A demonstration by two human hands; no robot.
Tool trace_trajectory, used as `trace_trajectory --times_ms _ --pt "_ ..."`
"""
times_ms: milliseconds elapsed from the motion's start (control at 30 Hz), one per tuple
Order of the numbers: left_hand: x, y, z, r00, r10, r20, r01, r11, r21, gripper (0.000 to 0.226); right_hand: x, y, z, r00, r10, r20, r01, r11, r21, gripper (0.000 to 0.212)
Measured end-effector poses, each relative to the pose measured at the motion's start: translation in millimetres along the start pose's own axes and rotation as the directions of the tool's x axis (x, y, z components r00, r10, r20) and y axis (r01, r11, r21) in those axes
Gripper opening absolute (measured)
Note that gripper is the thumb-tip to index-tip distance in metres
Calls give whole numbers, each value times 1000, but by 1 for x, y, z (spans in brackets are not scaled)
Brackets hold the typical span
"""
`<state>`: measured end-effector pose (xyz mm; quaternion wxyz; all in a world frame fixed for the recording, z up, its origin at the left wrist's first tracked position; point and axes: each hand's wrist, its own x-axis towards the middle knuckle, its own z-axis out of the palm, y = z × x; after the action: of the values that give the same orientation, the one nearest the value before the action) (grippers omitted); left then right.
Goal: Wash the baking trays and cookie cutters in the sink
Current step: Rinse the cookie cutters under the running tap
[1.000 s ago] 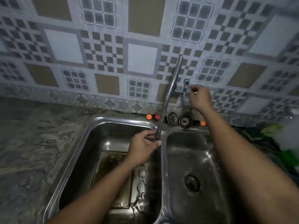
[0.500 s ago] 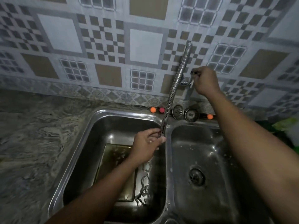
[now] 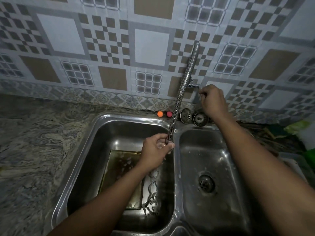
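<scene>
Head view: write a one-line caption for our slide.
Left hand holds the spout over the tray in the left basin; right hand grips the tap.

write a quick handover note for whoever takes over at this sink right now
Hands: the left hand grips the tip of the faucet hose over the left basin, with water running over it. The right hand grips the tap handle at the wall.
Things: one baking tray lies flat in the left basin, wet and brownish. No cookie cutters are visible.
Done: water is on and the tray is wetted.
Left: scrub and rinse the tray, then find and wash the cutters.
</scene>
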<state>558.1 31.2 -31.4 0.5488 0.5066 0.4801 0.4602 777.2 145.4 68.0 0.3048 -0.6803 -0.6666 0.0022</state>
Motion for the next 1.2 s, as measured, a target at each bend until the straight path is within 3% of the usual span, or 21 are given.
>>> trace_trajectory --times_ms 200,300,400,500,633,767,833,867,933,967,1033,1067,1100,1133,1200 --pt "6 -9 3 996 -84 10 84 996 -21 19 -6 0 0 999 -10 -47 14 997 77 25" --pt "10 -13 5 990 -138 16 138 990 8 9 -27 2 11 986 116 -117 -88 971 223 19" --pt "13 -23 10 978 -207 33 206 978 36 16 -69 1 33 960 279 8 -260 884 388 16" --pt "14 -35 13 977 -207 59 203 977 66 14 -123 -8 64 857 432 282 -514 660 549 12" --pt "7 -57 -3 984 -172 -48 178 958 225 24 -177 -37 99 601 469 647 -790 229 568 16" --pt "-4 -88 -37 986 -125 -115 165 860 482 15 -192 -46 132 435 436 788 -877 9 480 17" --pt "-13 -102 -52 978 -191 -85 206 815 542 13 -192 -47 141 377 423 824 -874 -132 467 16" --pt "-18 -107 -57 970 -236 -51 221 787 576 9 -192 -47 144 369 420 829 -872 -153 465 15" --pt "-29 -116 -62 950 -311 39 207 716 667 9 -193 -46 146 387 423 819 -881 -92 464 21" --pt "-33 -122 -62 936 -341 85 192 697 691 9 -195 -43 148 421 413 808 -890 19 455 24" --pt "-40 -132 -55 894 -414 173 139 621 771 10 -201 -36 156 507 328 797 -823 460 335 21" --pt "-44 -136 -50 862 -466 199 114 562 819 15 -206 -32 164 524 258 812 -684 695 220 17" --pt "-46 -141 -45 849 -482 218 70 512 856 20 -210 -32 168 512 198 836 -511 852 112 14" --pt "-49 -146 -43 830 -511 221 55 471 881 24 -215 -30 174 507 176 844 -392 919 43 13" --pt "-51 -156 -38 807 -543 232 36 438 898 28 -223 -28 183 544 180 820 -363 931 36 17"
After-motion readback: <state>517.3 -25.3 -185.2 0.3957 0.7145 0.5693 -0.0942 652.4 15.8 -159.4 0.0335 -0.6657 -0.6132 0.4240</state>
